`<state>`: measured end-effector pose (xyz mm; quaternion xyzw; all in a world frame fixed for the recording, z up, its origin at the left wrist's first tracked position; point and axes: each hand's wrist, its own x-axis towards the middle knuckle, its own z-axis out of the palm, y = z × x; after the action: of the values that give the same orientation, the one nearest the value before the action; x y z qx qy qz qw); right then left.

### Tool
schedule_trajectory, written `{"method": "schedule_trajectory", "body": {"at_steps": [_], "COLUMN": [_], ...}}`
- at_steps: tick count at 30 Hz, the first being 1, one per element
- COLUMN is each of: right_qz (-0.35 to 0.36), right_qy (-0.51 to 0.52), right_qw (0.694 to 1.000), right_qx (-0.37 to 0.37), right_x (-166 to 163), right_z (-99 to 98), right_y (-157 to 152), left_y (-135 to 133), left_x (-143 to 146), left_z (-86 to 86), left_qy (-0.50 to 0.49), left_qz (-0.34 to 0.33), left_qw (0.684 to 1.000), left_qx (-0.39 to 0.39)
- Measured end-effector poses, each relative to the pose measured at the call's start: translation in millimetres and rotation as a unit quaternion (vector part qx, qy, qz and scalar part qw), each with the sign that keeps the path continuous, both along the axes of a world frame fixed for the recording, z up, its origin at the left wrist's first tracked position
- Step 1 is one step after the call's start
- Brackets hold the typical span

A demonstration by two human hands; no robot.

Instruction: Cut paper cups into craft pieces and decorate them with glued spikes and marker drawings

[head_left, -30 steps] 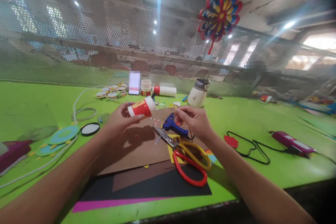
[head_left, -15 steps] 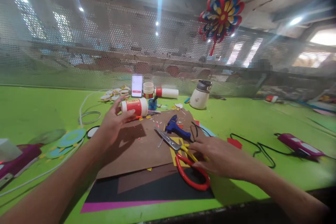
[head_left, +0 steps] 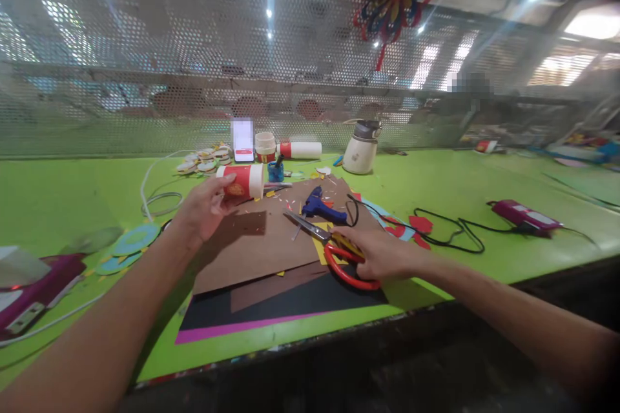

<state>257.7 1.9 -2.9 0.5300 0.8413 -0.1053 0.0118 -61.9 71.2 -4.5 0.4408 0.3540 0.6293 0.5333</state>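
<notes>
My left hand (head_left: pixel 206 206) is closed around a red and white paper cup (head_left: pixel 245 182), held on its side above brown cardboard (head_left: pixel 276 248). A round gold print shows on the cup's red band. Lower right, my right hand (head_left: pixel 382 251) is closed on the handles of a pair of scissors (head_left: pixel 346 277) with red and yellow grips. The scissors lie on the cardboard and a yellow piece of paper, blades pointing away to the left. Just beyond the blades is a blue glue gun (head_left: pixel 322 206). Some of my right fingertips are hidden behind the handle.
Paper cups (head_left: pixel 265 147), a lying stack of cups (head_left: pixel 300 150), a phone (head_left: pixel 243 142) and a white bottle (head_left: pixel 361 153) stand at the back. Purple power strips (head_left: pixel 526 218) with cords lie on both sides. Black paper (head_left: pixel 290 300) reaches toward the table's front edge.
My right hand has closed on the scissors handles, where its fingers were looser before. The cup has turned in my left hand, bringing the gold print into view. The camera has tipped down.
</notes>
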Motion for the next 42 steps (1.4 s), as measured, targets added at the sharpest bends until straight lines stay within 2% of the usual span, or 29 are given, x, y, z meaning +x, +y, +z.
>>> {"method": "schedule_trajectory", "body": {"at_steps": [4,9,14,19,27,32,36,39,42], "right_qz": [-0.047,-0.096,-0.07,-0.039,-0.022,-0.003,0.014,0.014,0.006], "right_qy": [0.04,0.093,0.167,0.241,0.317,0.344,0.38,0.411,0.436], "right_qw": [0.998,0.986,0.971,0.948,0.923,0.912,0.893,0.88,0.877], "right_qx": [0.029,0.101,0.155,0.203,0.216,0.222,0.24,0.238,0.201], "right_x": [-3.3,-5.0,-0.4,2.4,3.1,3.9,4.5,1.7,-5.6], "right_z": [-13.6,-34.2,-46.5,-52.9,-54.7,-55.7,-56.7,-47.6,-22.9], "right_y": [9.4,0.1,-6.4,-7.7,-6.4,-8.9,-13.7,-14.7,-11.6], "left_y": [2.5,-0.1,-1.3,-5.5,-8.5,-2.1,-1.6,-4.3,-8.8], "left_x": [0.6,4.5,9.4,13.1,11.0,5.7,1.3,-1.0,-1.2], "left_z": [-3.7,-2.0,1.8,1.3,7.1,2.6,0.1,1.7,6.8], "left_qy": [0.017,0.039,0.066,0.115,0.092,0.052,0.028,0.015,0.008], "left_qz": [0.0,0.01,-0.018,-0.053,-0.045,-0.023,-0.044,-0.049,-0.052], "left_qw": [1.0,0.999,0.997,0.992,0.995,0.998,0.999,0.999,0.998], "left_qx": [-0.013,-0.026,-0.041,0.025,-0.018,-0.02,-0.012,0.004,0.029]}}
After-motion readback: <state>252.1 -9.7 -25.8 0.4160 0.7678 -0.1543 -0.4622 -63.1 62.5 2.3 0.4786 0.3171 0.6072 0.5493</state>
